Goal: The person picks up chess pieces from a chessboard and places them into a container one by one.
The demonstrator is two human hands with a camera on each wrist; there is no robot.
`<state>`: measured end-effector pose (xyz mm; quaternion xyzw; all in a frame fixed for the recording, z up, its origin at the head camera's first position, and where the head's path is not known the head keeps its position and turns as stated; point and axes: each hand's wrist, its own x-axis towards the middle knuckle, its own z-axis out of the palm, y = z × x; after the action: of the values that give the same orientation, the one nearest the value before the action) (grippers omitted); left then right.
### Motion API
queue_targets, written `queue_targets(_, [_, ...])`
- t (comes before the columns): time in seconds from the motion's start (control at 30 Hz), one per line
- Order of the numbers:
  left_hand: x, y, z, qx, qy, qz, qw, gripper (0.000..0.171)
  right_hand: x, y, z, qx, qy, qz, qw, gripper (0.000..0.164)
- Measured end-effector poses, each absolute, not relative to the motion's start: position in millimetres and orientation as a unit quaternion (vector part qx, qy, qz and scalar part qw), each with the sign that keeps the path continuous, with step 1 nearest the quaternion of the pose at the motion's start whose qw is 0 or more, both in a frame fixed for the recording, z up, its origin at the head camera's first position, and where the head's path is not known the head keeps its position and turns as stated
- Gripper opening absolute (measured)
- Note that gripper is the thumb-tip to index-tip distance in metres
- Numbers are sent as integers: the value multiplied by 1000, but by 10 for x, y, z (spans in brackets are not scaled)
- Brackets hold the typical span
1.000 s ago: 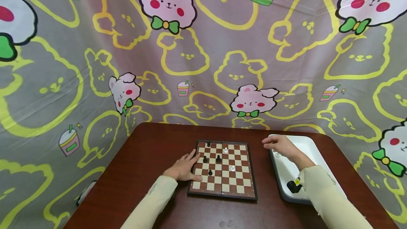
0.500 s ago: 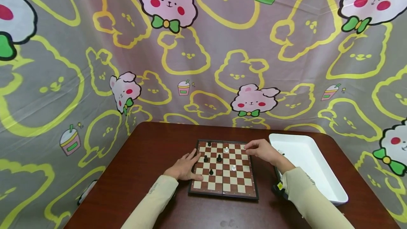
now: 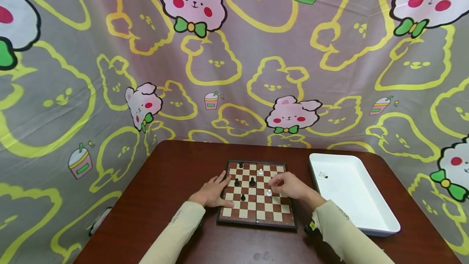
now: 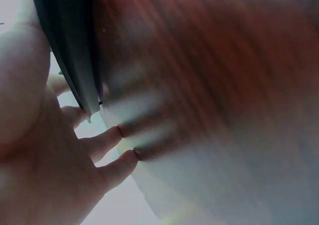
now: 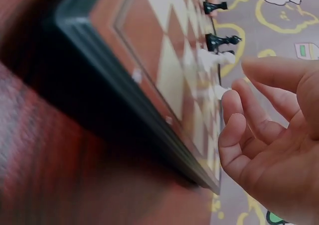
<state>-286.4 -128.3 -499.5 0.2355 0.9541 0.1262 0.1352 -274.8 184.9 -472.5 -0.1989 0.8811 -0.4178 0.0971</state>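
A chessboard (image 3: 261,219) lies on the table, bearing several small pieces. My left hand (image 3: 211,192) rests along its left edge, fingers spread and thumb over the near-left squares; the left wrist view shows this hand (image 4: 60,150) beside the board's dark side (image 4: 75,46). Over the right half, my right hand (image 3: 291,184) hovers with loosely bent fingers, close to a white chess piece (image 3: 269,192). Seen from the right wrist, thumb and fingers stand apart with nothing visible between them, near a white chess piece (image 5: 219,58). Another white piece (image 3: 261,172) stands farther back. Black pieces, including one central black piece (image 3: 252,181), occupy the left half.
To the board's right is a white tray (image 3: 359,199), with a few small pieces (image 3: 322,175) near its left wall. The brown table (image 3: 183,162) meets a patterned cloth (image 3: 234,72) at the back and sides.
My right hand has moved left from above the tray, past the board's far-right corner, to beside the nearer white piece. The left hand stays in place.
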Motion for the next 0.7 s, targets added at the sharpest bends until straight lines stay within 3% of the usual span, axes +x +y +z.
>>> queue_targets(0.7, [-2846,-1280,-4997,234,954,132,133,100,-2795,1745,-4915,-224,880,-409,91,7])
